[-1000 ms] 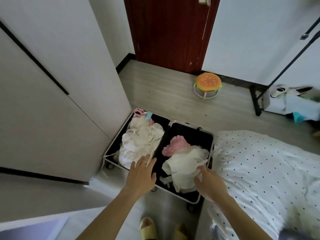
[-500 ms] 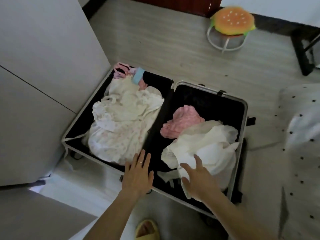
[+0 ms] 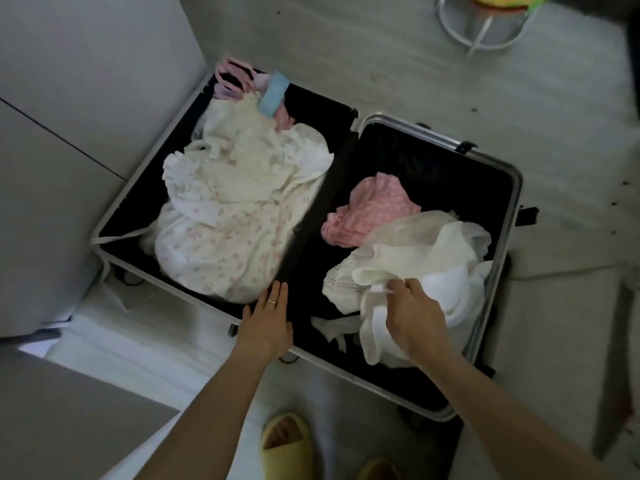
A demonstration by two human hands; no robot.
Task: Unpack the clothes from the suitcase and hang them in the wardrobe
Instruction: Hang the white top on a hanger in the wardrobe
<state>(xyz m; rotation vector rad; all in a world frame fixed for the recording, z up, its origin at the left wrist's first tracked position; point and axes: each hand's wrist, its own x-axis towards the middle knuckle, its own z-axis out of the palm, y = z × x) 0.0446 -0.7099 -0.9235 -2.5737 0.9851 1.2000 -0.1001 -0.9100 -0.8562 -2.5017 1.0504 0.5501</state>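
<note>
Released and flat, the left grip (image 3: 266, 323) rests at the near rim of the open suitcase (image 3: 499, 160), the right grip (image 3: 412, 317) beside it pinching a white garment (image 3: 375, 327), a pink top (image 3: 374, 209) just beyond, and floral clothes (image 3: 235, 216) beyond the left grip.

The floor (image 3: 381, 64) was pale grey wood-grain board, dimly lit, with a brighter patch at the lower left. Smooth white panels (image 3: 86, 81) crossed by a thin dark seam rose on the left. A white wire-frame stool (image 3: 483, 30) with a burger-coloured cushion stood at the top right.
</note>
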